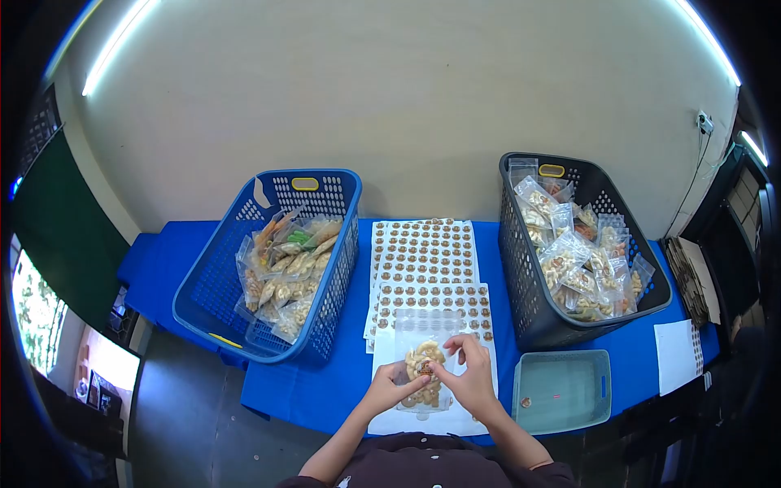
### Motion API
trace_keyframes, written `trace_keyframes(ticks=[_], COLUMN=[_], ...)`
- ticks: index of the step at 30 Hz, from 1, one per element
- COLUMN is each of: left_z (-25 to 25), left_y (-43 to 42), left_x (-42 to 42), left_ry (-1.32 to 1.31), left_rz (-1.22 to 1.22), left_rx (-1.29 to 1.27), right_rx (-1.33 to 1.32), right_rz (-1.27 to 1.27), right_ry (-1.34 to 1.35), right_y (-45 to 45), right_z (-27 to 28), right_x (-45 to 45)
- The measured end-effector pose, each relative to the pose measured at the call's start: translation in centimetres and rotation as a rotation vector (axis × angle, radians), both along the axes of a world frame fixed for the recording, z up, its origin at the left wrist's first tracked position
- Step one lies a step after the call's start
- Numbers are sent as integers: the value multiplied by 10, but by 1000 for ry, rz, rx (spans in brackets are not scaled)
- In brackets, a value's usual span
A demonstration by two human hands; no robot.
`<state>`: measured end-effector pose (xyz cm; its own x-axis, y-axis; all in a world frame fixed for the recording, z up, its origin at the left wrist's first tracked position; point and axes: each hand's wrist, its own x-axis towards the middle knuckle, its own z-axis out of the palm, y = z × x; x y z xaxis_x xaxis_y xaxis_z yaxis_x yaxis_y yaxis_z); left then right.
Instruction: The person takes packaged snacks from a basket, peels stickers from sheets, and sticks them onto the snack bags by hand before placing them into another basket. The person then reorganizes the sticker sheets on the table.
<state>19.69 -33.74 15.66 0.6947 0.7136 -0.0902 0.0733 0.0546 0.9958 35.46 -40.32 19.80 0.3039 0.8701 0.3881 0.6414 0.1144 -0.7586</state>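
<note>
A clear plastic pouch of cashew-like nuts (422, 390) lies in front of me over the sticker sheets, with its unfilled top part pointing away. My left hand (387, 391) grips the pouch along its left side, thumb on the front. A small round brown sticker (425, 368) sits on the pouch's face. Against this sticker rests the thumb of my right hand (473, 376); its index finger is raised and apart from the thumb. Sheets of round brown stickers (425, 252) are spread under and beyond the pouch.
On the left stands a blue basket (329, 281) with filled pouches; on the right, a dark basket (521, 285) heaped with more. A shallow green tray (561, 415) holds a loose sticker. Another sheet (675, 354) lies far right on the blue tablecloth (277, 390).
</note>
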Motion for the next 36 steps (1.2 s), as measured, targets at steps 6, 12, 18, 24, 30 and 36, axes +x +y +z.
trace_keyframes(ticks=[6, 12, 18, 24, 30, 36], left_z=[-3, 7, 2, -12, -13, -13], left_y=[-2, -7, -8, -6, -7, -6], left_x=[-1, 5, 6, 6, 12, 14], left_ry=[-25, -3, -25, -111, -114, -91], left_rz=[2, 34, 60, 97, 211, 245], left_rx=[-73, 74, 0, -156, -157, -89], right_rx=[67, -95, -60, -192, -204, -201], right_rz=[-76, 162, 130, 315, 337, 389], right_ry=[283, 797, 1002, 1028, 1037, 1027], right_y=[-1, 5, 8, 1, -1, -1], right_z=[-1, -36, -33, -34, -34, -36], right_x=[0, -4, -8, 0, -2, 0])
